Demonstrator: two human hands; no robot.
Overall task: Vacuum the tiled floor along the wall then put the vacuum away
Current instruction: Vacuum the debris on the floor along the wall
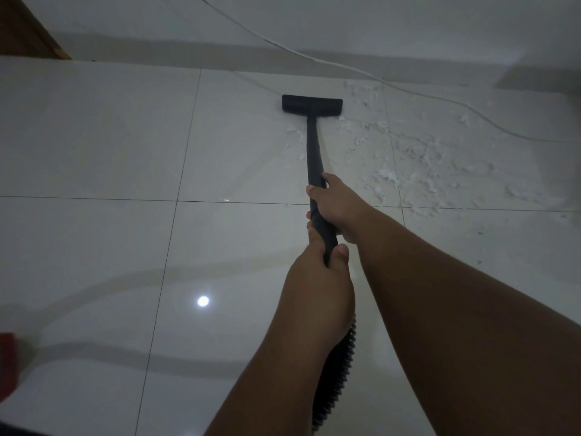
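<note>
Head view: right hand (334, 209) and left hand (316, 272) both grip the black wand (314, 158); nozzle (312, 103) flat on the tiled floor (94, 136) near the wall (424, 23) — scraps (412, 158) to its right; risk — sweeping right could snag the loose white cord (345, 66).

White cable (314, 59) upper right, brown wooden frame (28, 29) top left, red object (6, 363) lower left
</note>
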